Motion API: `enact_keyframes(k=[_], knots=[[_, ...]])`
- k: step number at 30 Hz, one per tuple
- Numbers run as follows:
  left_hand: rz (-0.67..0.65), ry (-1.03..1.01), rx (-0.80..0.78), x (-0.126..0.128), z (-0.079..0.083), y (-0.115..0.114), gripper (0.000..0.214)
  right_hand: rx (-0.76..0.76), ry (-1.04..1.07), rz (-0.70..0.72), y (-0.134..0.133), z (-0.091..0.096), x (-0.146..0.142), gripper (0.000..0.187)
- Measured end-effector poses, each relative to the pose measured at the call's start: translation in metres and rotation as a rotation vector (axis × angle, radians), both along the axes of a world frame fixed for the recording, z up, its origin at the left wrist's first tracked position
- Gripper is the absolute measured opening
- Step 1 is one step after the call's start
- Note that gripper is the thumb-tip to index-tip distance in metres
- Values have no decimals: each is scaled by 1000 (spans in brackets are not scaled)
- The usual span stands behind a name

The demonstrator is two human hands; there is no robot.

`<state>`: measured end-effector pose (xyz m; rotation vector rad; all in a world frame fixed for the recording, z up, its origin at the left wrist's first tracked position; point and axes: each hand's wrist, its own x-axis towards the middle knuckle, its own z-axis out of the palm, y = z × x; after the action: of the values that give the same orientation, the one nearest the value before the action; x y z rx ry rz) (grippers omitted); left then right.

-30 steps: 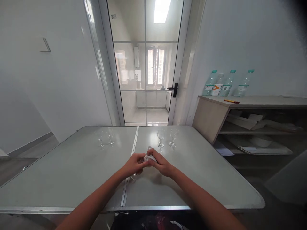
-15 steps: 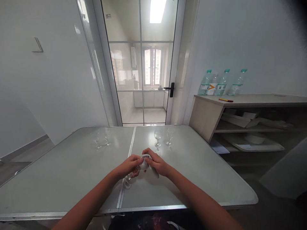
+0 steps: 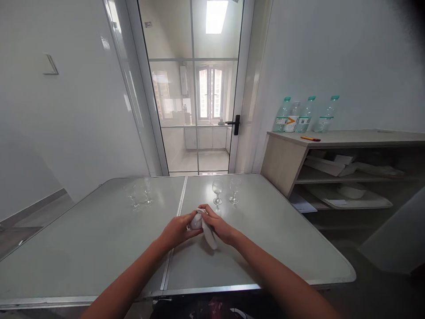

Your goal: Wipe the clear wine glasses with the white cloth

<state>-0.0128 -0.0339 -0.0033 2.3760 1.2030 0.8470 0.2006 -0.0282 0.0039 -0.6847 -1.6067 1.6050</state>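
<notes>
My left hand point(image 3: 177, 231) is closed around the bowl of a small clear glass point(image 3: 196, 222), held above the middle of the table near the seam. The glass's stem and foot are hidden behind my hand. My right hand point(image 3: 219, 227) grips a white cloth point(image 3: 210, 239), pressing part of it at the glass's rim while the rest hangs down. Farther back on the table, a stemmed glass point(image 3: 217, 190) stands upright beside another stemmed glass point(image 3: 234, 191). Off to the left are two more clear glasses, one nearer point(image 3: 134, 199) and one beside it point(image 3: 147, 194), both faint against the surface.
The pale table point(image 3: 99, 248) has a metal seam point(image 3: 182, 197) running front to back. Beyond it is a glass door with a black handle point(image 3: 237, 125). At right, a shelf unit point(image 3: 285, 155) bears several plastic bottles point(image 3: 306, 116) and a yellow-and-red pen-like object point(image 3: 310, 138).
My left hand has turned with the glass, so the stem and foot that showed below it are now out of sight. The cloth's loose end hangs lower.
</notes>
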Motion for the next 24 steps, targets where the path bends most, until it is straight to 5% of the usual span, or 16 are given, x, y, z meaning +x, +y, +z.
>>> enact_keyframes(k=[3, 5, 7, 9, 11, 13, 15, 21, 24], knots=[[-170, -189, -560, 3, 11, -1, 63, 210, -46, 60, -8, 5, 6, 49], [-268, -263, -775, 3, 16, -1, 73, 286, -32, 126, -12, 8, 7, 48], [-248, -272, -680, 4, 15, -2, 70, 309, -3, 67, -11, 9, 7, 46], [-114, -189, -348, 6, 8, -3, 59, 254, 12, -85, -6, 7, 5, 44], [5, -37, -24, 9, 0, -4, 57, 115, 4, -103, 1, 3, 5, 48], [75, 63, 132, 12, -4, -6, 57, 17, 7, -56, 6, -1, 7, 53], [78, 28, 55, 13, -1, -7, 54, 38, -7, -31, 5, -1, 11, 54], [-308, -280, -889, 5, 22, -3, 78, 160, 33, 172, -7, 10, 14, 56], [-233, -223, -674, 6, 17, -2, 74, 169, 47, 67, -3, 8, 9, 53]])
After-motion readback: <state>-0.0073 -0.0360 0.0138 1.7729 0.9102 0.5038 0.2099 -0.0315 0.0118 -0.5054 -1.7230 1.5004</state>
